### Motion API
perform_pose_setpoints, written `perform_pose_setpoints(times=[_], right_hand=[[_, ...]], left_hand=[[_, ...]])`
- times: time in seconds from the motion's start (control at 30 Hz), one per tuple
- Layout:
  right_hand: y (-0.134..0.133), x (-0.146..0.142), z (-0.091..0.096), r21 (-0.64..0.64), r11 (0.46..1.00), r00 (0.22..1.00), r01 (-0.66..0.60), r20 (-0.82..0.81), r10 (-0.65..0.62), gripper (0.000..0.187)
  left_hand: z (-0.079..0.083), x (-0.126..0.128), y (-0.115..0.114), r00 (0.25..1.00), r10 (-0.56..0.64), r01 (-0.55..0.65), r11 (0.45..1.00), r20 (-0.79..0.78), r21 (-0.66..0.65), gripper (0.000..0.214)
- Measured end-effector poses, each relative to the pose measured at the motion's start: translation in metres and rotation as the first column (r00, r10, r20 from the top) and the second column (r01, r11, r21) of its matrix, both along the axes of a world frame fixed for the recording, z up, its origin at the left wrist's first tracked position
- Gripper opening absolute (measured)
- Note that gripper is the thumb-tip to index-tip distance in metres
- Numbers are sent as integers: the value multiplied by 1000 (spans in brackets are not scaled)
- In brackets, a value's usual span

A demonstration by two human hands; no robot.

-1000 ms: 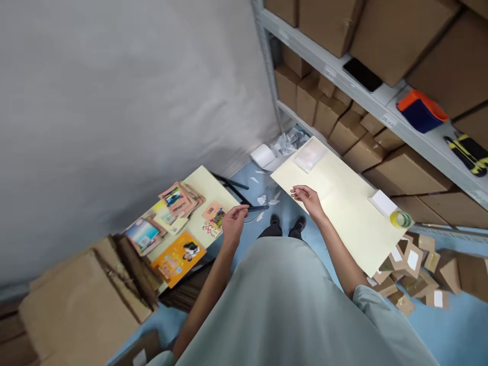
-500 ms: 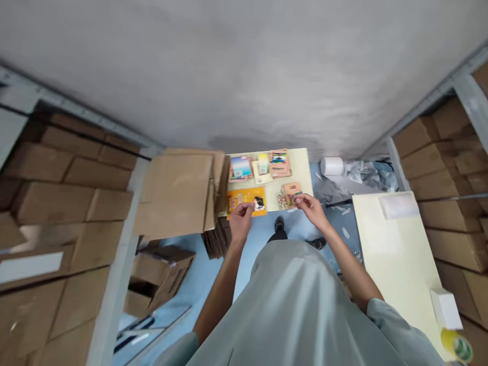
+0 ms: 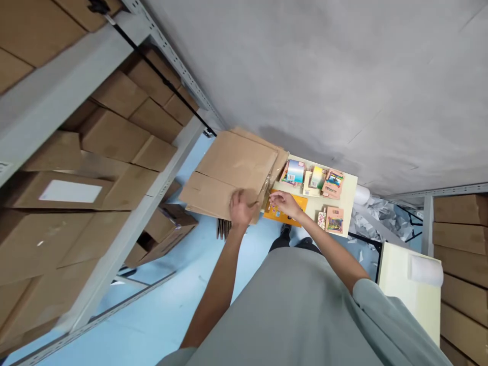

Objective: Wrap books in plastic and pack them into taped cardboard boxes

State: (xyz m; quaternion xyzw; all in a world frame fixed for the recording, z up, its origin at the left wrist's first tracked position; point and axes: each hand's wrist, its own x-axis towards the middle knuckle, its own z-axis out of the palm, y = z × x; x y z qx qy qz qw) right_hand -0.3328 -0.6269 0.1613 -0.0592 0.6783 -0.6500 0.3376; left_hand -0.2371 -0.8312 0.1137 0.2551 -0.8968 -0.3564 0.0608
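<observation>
With left hand (image 3: 241,206) curled on flat brown cardboard stack (image 3: 229,173) overhanging pale yellow worktop (image 3: 349,195); right hand (image 3: 285,203) above orange booklet (image 3: 293,217), closure impossible to tell. Risks tipping stack floorward if tugged.

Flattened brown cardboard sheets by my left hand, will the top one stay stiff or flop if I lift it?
Probably fairly stiff: the flattened brown cardboard sheets lie flat without sagging. A crease crosses the top one, so it may hinge there. Likely light for its size; the left hand rests on its near edge.
</observation>
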Motion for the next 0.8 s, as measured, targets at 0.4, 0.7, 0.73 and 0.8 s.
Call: perform_pose_setpoints(times=[0.4, 0.7, 0.73, 0.8], right_hand=[[-18, -4, 1, 39, 998, 999, -48, -4, 49, 5], [-30, -15, 34, -60, 997, 999, -45, -32, 43, 13], [-32, -16, 39, -82, 996, 999, -45, -33, 42, 14], [-35, -16, 47, -124, 991, 999, -38, -14, 37, 16]], left_hand=[[9, 1, -13, 999, -38, 38, 999, 18, 12, 43], [100, 7, -44, 984, 41, -88, 959, -173, -269, 40], [109, 7, -44, 983, 46, -95, 956, -175, -277, 39], [124, 7, -41, 980, 63, -115, 952, -187, -285, 36]])
